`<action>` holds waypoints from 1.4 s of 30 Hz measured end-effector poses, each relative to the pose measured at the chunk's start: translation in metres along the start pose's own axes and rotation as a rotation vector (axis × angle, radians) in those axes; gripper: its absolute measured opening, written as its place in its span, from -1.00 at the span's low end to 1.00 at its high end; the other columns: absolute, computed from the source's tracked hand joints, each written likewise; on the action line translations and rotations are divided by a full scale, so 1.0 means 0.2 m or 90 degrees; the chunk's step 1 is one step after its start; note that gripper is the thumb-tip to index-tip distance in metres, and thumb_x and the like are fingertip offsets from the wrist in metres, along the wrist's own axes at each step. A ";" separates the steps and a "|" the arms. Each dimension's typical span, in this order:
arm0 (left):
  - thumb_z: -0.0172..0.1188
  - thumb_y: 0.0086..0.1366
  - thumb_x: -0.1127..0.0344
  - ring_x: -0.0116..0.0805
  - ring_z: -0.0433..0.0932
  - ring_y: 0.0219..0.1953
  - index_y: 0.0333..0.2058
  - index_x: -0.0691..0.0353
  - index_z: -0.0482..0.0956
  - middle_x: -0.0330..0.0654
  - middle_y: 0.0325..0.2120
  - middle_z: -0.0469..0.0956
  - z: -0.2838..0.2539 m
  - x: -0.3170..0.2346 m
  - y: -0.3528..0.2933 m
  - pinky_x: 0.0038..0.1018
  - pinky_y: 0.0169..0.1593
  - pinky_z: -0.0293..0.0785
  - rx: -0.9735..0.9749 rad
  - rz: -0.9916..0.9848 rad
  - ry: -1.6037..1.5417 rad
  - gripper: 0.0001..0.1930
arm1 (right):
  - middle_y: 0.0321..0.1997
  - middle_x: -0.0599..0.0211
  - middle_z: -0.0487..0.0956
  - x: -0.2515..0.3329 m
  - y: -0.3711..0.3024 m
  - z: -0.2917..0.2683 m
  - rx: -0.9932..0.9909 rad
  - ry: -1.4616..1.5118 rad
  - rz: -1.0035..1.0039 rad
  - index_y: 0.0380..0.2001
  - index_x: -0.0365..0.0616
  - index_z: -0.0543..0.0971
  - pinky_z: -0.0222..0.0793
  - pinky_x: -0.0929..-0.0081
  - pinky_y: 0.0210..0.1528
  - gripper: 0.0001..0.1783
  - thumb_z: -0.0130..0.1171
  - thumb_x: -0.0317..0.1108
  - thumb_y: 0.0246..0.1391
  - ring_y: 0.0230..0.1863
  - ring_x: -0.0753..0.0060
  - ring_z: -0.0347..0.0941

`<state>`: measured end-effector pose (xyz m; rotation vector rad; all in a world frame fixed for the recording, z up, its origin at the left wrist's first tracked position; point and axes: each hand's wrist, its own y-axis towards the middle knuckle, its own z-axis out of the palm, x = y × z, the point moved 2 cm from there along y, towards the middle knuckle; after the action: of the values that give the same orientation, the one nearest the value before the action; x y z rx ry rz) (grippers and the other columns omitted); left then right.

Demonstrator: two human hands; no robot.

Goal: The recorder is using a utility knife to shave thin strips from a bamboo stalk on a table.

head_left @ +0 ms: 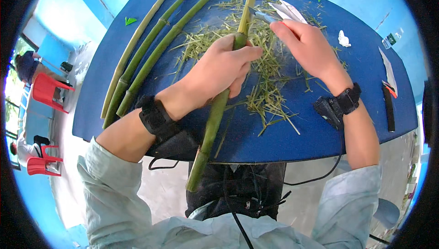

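My left hand is wrapped around a long green bamboo stalk, which slants away from me, its near end past the table's front edge. Beyond that hand the stalk's upper part is pale, its green skin scraped off. In my right hand is a knife with a blue-grey handle; its blade meets the pale stretch of stalk. Thin green shavings are heaped under and around both hands. To the left lie two green bamboo stalks side by side, along with a paler, scraped stalk.
The blue table also carries a folded white paper, a crumpled white tissue and, at its right edge, a black strip-like tool with orange on it. Red chairs and two people are off to the left.
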<state>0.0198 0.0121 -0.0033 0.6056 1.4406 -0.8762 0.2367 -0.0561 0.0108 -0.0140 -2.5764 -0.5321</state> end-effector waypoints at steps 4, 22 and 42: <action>0.17 0.51 0.23 -0.47 0.37 -0.74 -0.26 0.18 0.40 -0.37 -0.64 0.34 -0.01 0.01 0.00 -0.45 -0.63 0.32 -0.016 0.006 -0.029 -0.80 | -0.62 0.21 0.29 0.03 -0.01 -0.01 0.038 0.053 -0.067 -0.37 -0.22 0.58 0.16 0.27 -0.44 -0.40 0.08 0.15 0.48 -0.55 0.32 0.15; 0.08 0.59 -0.12 -0.48 0.29 -0.77 -0.54 0.10 0.24 -0.33 -0.74 0.27 0.02 0.00 0.00 -0.47 -0.64 0.25 -0.052 0.037 0.083 -0.44 | -0.64 0.26 0.21 0.07 -0.05 0.00 0.180 0.113 -0.076 -0.46 -0.26 0.46 0.14 0.26 -0.46 -0.39 0.05 0.09 0.51 -0.54 0.41 0.12; -0.02 0.61 -0.18 -0.45 0.35 -0.78 -0.55 0.12 0.31 -0.30 -0.77 0.30 0.01 0.01 0.01 -0.46 -0.66 0.26 -0.112 0.005 0.153 -0.40 | -0.49 0.02 0.63 0.16 -0.06 0.00 0.016 -0.135 -0.036 -0.32 -0.07 0.69 0.48 0.00 -0.35 -0.44 0.08 0.21 0.42 -0.37 -0.20 0.60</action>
<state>0.0221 0.0107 -0.0059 0.5979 1.7111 -0.6786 0.2072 -0.0691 0.0218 0.0107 -2.7970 -0.5458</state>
